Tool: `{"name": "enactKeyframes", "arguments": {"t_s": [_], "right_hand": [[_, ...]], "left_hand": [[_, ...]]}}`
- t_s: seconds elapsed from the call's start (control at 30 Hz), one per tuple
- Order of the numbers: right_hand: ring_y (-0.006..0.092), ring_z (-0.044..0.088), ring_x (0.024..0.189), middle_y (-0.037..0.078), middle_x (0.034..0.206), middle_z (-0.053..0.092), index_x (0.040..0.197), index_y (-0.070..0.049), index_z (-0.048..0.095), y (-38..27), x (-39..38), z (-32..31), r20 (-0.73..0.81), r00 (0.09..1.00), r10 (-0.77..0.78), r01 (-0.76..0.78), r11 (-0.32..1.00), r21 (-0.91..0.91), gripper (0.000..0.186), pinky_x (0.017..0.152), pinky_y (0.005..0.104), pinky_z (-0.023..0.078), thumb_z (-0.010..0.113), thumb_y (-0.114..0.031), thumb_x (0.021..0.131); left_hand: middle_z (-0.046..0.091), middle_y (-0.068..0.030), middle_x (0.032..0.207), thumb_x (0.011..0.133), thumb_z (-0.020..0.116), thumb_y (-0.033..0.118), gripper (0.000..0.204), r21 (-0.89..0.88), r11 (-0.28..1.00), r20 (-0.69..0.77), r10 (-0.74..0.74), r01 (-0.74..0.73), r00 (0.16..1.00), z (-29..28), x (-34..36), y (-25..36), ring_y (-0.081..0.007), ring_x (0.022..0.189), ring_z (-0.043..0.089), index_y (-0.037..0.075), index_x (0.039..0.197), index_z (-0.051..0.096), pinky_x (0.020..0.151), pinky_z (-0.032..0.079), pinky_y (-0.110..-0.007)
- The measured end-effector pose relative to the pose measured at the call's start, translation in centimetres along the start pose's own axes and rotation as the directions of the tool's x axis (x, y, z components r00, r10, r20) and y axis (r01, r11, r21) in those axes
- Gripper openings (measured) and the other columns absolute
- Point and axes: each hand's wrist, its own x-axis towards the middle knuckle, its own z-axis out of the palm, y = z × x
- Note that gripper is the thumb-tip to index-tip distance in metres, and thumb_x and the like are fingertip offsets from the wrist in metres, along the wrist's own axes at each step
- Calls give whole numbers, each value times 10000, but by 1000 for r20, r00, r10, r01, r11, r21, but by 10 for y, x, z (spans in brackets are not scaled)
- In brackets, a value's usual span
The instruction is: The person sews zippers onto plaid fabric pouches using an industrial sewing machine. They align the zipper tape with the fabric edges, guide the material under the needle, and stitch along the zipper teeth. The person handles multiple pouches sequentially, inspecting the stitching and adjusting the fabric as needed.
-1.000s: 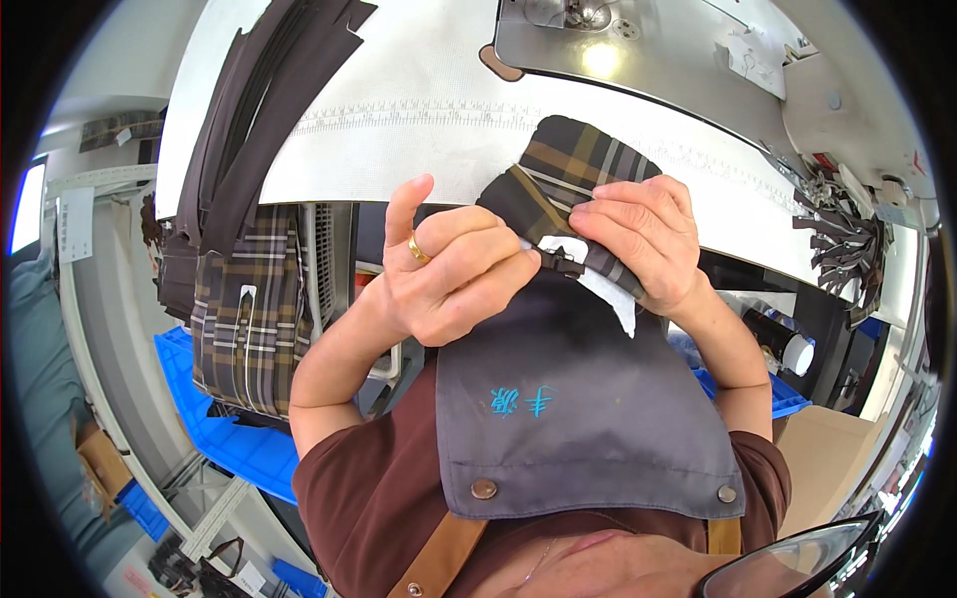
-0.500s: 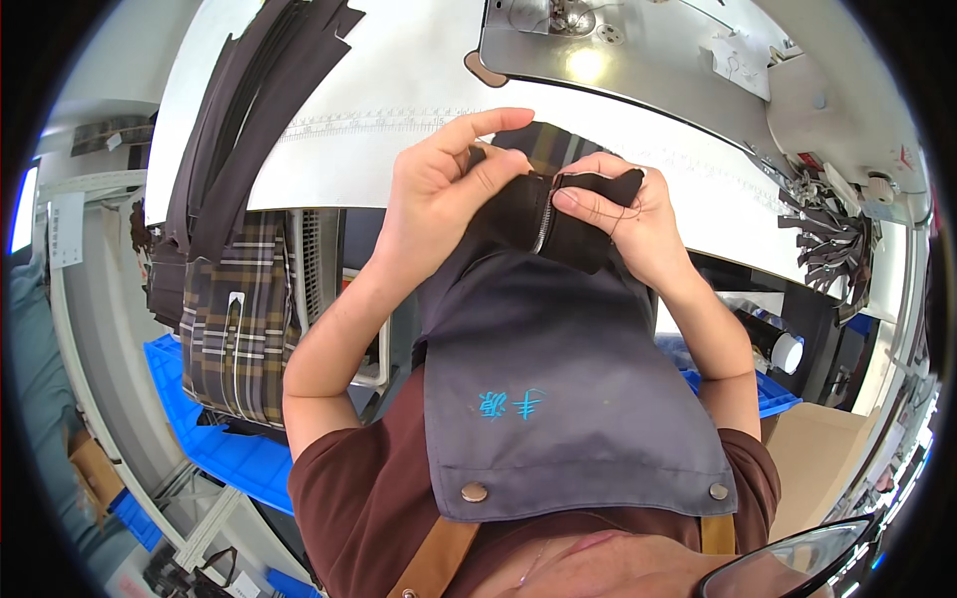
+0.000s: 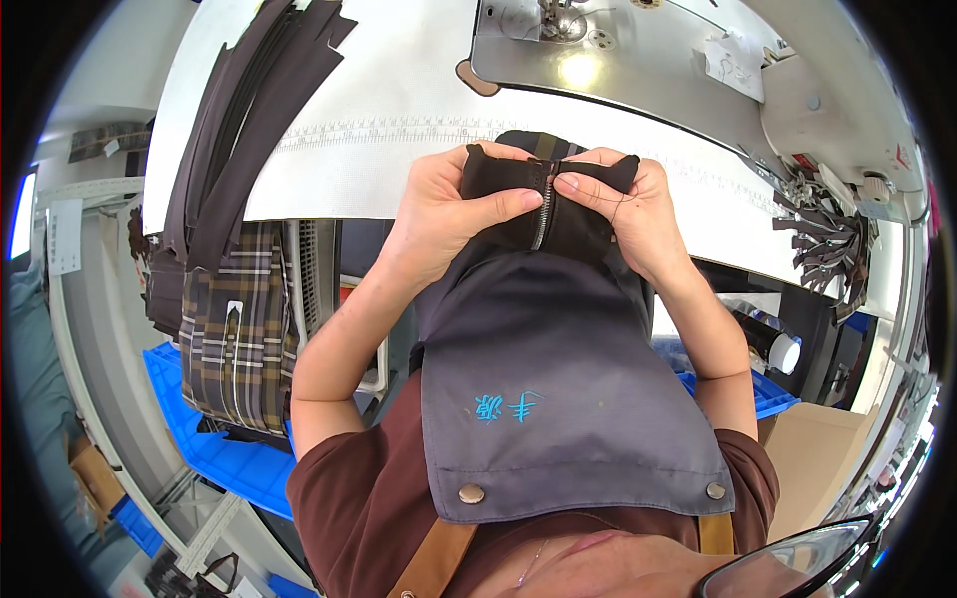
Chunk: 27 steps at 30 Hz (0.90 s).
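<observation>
A dark fabric piece (image 3: 585,221) with a short metal zipper (image 3: 542,214) down its middle sits over the front of my grey apron (image 3: 568,349), near the table's front edge. My left hand (image 3: 449,209) pinches its left side, thumb beside the zipper. My right hand (image 3: 628,209) grips its right side, thumb at the zipper's upper end and a thin thread over the fingers. A little plaid shows at the back of the piece.
The white worktable (image 3: 369,149) carries dark fabric strips (image 3: 239,120) at left and a sewing machine (image 3: 648,60) behind. A bunch of short strips (image 3: 827,249) hangs at right. Plaid pieces (image 3: 234,359) lie by a blue crate (image 3: 179,419); cardboard (image 3: 817,458) stands at right.
The piece has turned from plaid side up to dark zipper side up and risen slightly. My left hand's extended index finger has curled behind it, and both thumbs have moved beside the zipper.
</observation>
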Motion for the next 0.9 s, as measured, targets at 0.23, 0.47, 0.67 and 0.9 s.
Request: {"name": "enactKeyframes", "arguments": {"t_s": [0.23, 0.47, 0.67, 0.9], "right_hand": [[61, 588, 752, 22, 799, 673, 898, 19, 698, 1, 0, -2, -18, 1000, 12, -11, 1000, 28, 118, 680, 204, 472, 661, -92, 880], [38, 504, 711, -14, 762, 610, 887, 22, 682, 6, 0, -6, -12, 1000, -11, 12, 999, 32, 283, 639, 212, 416, 577, -233, 953], [48, 527, 728, 5, 787, 630, 907, 30, 680, -1, 1, -5, -40, 996, 77, -77, 997, 8, 313, 658, 213, 430, 570, -260, 955], [74, 550, 735, 9, 808, 654, 955, 10, 696, -11, -4, -3, -41, 999, -12, 0, 964, -267, 214, 687, 219, 441, 649, -191, 896]], "left_hand": [[679, -66, 936, 777, 718, -31, 259, -57, 998, -38, 19, -21, 999, 1, 1, -7, -105, 835, 628, -21, 1025, 645, 782, 503, -242], [680, -72, 937, 810, 711, 5, 256, -45, 998, -48, 43, -45, 998, 2, 2, -7, -99, 822, 633, -41, 1049, 629, 748, 528, -248], [678, -59, 933, 789, 709, -21, 227, -103, 992, -56, 61, -66, 997, 3, 1, -10, -102, 841, 623, -21, 1006, 646, 791, 496, -246], [665, -47, 930, 813, 704, 11, 225, -55, 994, -63, 90, -94, 994, 8, 4, -9, -107, 828, 624, -20, 1025, 633, 766, 516, -249]]}}
